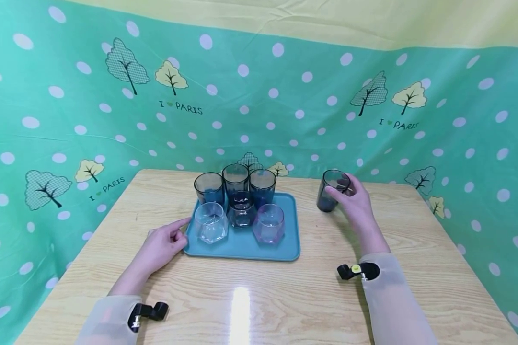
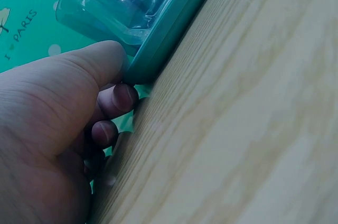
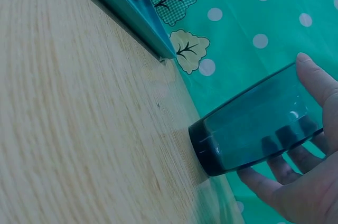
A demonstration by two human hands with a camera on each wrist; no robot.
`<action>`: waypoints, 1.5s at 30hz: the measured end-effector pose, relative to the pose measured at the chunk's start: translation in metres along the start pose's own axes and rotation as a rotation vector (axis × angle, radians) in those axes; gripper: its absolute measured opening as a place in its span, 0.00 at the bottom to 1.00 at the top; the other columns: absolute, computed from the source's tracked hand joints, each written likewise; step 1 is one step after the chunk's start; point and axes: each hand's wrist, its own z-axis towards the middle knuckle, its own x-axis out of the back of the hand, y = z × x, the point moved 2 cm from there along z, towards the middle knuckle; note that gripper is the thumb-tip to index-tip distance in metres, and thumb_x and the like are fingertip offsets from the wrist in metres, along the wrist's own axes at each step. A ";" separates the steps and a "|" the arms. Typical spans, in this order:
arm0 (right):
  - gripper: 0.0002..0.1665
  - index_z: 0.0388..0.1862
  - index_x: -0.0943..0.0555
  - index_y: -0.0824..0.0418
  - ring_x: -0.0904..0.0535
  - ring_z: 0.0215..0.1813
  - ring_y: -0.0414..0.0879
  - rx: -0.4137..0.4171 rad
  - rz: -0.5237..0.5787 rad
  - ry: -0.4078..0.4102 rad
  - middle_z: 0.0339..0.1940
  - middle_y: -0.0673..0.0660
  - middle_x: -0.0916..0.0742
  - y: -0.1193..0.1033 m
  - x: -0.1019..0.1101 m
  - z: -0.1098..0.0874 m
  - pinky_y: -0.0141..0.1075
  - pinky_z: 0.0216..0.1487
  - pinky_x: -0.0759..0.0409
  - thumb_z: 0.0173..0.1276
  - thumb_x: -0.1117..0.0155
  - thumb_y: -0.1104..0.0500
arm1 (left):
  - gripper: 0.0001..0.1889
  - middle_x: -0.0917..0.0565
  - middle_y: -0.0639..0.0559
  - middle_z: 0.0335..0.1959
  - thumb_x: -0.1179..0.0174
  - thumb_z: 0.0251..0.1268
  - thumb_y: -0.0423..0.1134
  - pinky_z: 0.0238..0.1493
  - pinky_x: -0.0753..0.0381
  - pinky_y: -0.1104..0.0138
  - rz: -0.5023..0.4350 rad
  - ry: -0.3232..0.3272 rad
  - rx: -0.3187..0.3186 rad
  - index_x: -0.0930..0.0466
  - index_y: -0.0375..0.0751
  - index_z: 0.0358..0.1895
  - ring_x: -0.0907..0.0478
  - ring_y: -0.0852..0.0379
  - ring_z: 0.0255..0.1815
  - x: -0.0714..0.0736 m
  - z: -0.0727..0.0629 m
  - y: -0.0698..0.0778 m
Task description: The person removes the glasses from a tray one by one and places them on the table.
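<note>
Fingers (image 3: 285, 170) of the right hand (image 1: 357, 203) are curled round a smoky tumbler (image 1: 328, 199), which we see right of centre in the head view, its thumb on the near side of the glass. We find that tumbler well apart from the blue tray (image 1: 241, 250), out to its right; whether its base touches the worktop (image 1: 293, 302) we cannot tell. Over at the tray's left edge, left of centre in the same view, the left hand (image 1: 161, 244) grips the rim, thumb on top and the other fingers bent in just below, as we see near the middle of the left wrist view. On the tray we count six glasses. Three tall dark ones stand along the back: a left tumbler (image 1: 210, 188), a middle tumbler (image 1: 234, 178) and a right tumbler (image 1: 263, 187). Before them we see three shorter ones: a clear glass (image 1: 211, 224) at left, a dark faceted glass (image 1: 241, 216) between, and a pinkish glass (image 1: 269, 225) at right. Across the top and sides of the frame we have a green dotted cloth (image 1: 284, 108) printed with trees.
</note>
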 end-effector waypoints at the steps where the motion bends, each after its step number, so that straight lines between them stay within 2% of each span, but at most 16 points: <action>1: 0.55 0.90 0.38 0.53 0.31 0.82 0.58 -0.001 -0.001 -0.002 0.81 0.61 0.24 0.000 0.000 0.000 0.53 0.81 0.33 0.72 0.19 0.45 | 0.29 0.22 0.62 0.24 0.36 0.71 0.30 0.48 0.25 0.55 0.001 0.002 0.002 0.20 0.34 0.75 0.26 0.61 0.27 0.000 0.000 -0.001; 10: 0.57 0.92 0.41 0.52 0.34 0.85 0.58 -0.010 0.005 -0.016 0.83 0.61 0.27 -0.002 -0.001 0.001 0.52 0.83 0.36 0.73 0.20 0.45 | 0.29 0.22 0.62 0.24 0.36 0.70 0.29 0.45 0.24 0.58 0.008 0.020 -0.003 0.20 0.33 0.74 0.25 0.60 0.27 0.002 -0.001 0.000; 18: 0.57 0.92 0.43 0.53 0.36 0.86 0.57 -0.028 0.022 -0.026 0.85 0.62 0.28 -0.001 0.001 0.002 0.52 0.83 0.38 0.75 0.21 0.48 | 0.28 0.21 0.62 0.27 0.35 0.69 0.30 0.43 0.24 0.59 0.007 0.041 -0.034 0.18 0.32 0.72 0.25 0.62 0.28 0.000 0.000 0.003; 25: 0.57 0.93 0.44 0.52 0.37 0.86 0.57 -0.049 0.024 -0.032 0.86 0.61 0.30 0.001 0.003 0.000 0.53 0.84 0.38 0.76 0.22 0.48 | 0.28 0.21 0.58 0.31 0.36 0.70 0.29 0.45 0.25 0.59 -0.004 0.022 -0.006 0.18 0.35 0.73 0.25 0.59 0.30 -0.001 0.001 0.002; 33: 0.59 0.93 0.46 0.52 0.43 0.89 0.58 -0.037 0.007 -0.039 0.88 0.60 0.32 0.000 0.003 -0.002 0.53 0.85 0.43 0.75 0.22 0.46 | 0.27 0.21 0.60 0.29 0.36 0.66 0.31 0.42 0.27 0.59 -0.033 0.077 -0.062 0.16 0.32 0.70 0.26 0.60 0.28 -0.002 0.001 0.001; 45: 0.59 0.93 0.45 0.54 0.42 0.89 0.59 -0.020 0.009 -0.046 0.88 0.62 0.33 -0.001 0.001 -0.003 0.55 0.85 0.43 0.74 0.21 0.46 | 0.28 0.20 0.59 0.31 0.34 0.70 0.30 0.45 0.24 0.57 0.003 0.026 -0.006 0.18 0.34 0.73 0.26 0.61 0.30 0.001 0.000 0.004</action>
